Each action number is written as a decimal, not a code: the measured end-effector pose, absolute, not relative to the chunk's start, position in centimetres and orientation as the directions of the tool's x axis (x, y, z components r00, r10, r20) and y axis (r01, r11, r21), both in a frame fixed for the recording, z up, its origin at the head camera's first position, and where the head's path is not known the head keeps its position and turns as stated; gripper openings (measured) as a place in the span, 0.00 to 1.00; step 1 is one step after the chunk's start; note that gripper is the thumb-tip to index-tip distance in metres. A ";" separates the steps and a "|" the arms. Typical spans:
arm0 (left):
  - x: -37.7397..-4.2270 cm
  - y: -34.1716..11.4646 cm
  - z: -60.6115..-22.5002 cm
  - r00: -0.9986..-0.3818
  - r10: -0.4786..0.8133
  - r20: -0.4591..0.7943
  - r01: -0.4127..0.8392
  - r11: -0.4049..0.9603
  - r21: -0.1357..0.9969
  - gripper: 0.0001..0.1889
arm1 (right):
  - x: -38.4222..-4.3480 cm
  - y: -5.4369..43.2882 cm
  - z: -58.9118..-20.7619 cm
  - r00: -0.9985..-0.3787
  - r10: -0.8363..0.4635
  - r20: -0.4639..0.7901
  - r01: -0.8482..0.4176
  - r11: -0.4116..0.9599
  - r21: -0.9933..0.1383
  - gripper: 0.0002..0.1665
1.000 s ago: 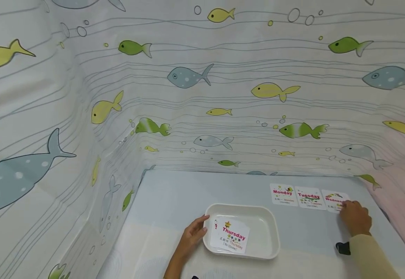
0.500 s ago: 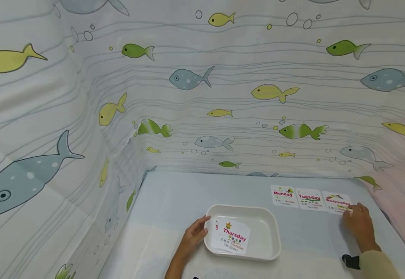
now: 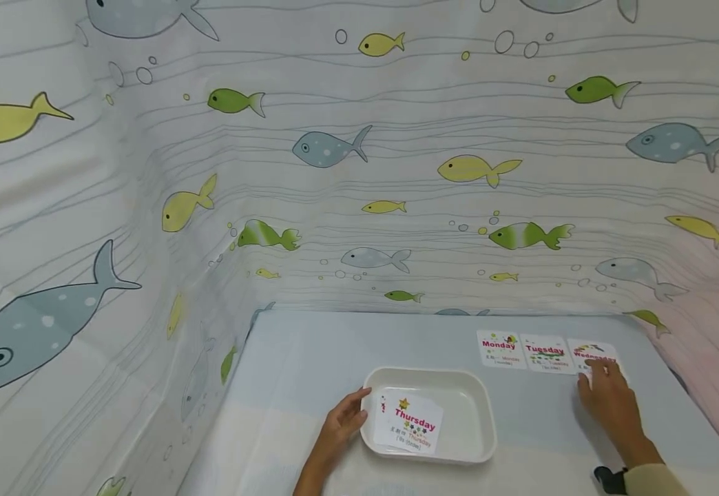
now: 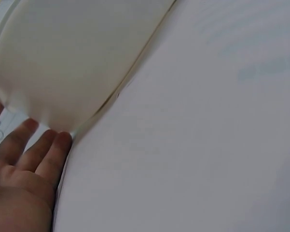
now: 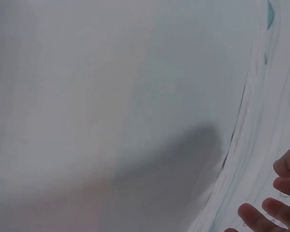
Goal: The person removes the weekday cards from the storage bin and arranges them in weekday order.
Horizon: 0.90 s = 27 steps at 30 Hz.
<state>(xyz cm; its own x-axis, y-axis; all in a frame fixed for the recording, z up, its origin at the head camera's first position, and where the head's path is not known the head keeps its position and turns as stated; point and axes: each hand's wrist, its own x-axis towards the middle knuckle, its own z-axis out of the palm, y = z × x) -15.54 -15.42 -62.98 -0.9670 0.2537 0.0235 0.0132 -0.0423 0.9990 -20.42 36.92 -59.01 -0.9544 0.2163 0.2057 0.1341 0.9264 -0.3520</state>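
Two bare hands rest or hover at a pale table, a cream sleeve (image 3: 653, 481) and a black piece (image 3: 609, 480) at the right wrist nearest the camera, in the lower right of the frame. At bottom center, the left hand (image 3: 339, 421) touches the left end of a white tray (image 3: 466, 421), its fingers slightly bent and loosely extended against the outer wall, as the left wrist view also shows. Inside the tray, toward its left side, lies a "Thursday" card (image 3: 414, 424), tilted a little, atop at least one other card whose edge peeks out at left. Right of the tray, the right hand (image 3: 610, 399) reaches over the lower part of a "Wednesday" card (image 3: 604, 348), its fingers partly spread, with nothing seen in their hold; whether the fingertips touch the card cannot be told. Beside it to the left, in the same slightly slanting row, sit a "Tuesday" card (image 3: 545, 353) and a "Monday" card (image 3: 499, 349), all three face up near the far right of the table (image 3: 322, 351). Beyond, a white cloth (image 3: 409, 103) printed with yellow, green and blue fish fills the upper frame, turning pink at the right edge.
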 end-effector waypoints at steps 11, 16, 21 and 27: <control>-16.2 -15.1 -63.0 -0.970 0.239 0.039 0.033 -0.030 0.999 0.23 | -21.6 32.5 -56.7 -1.000 -0.017 -0.017 -0.010 0.934 -0.357 0.31; -16.2 -14.7 -62.8 -0.973 0.229 0.022 0.014 -0.035 0.999 0.23 | -22.2 31.2 -56.2 -0.994 -0.110 -0.020 -0.093 0.911 -0.402 0.29; -16.4 -14.2 -62.7 -0.972 0.234 0.022 0.013 -0.040 0.999 0.23 | -22.8 30.2 -56.0 -0.978 -0.206 0.021 -0.193 0.873 -0.448 0.26; -16.6 -14.0 -62.7 -0.975 0.221 0.006 0.005 -0.004 1.000 0.23 | -23.2 28.5 -54.6 -0.967 -0.256 0.002 -0.222 0.834 -0.504 0.26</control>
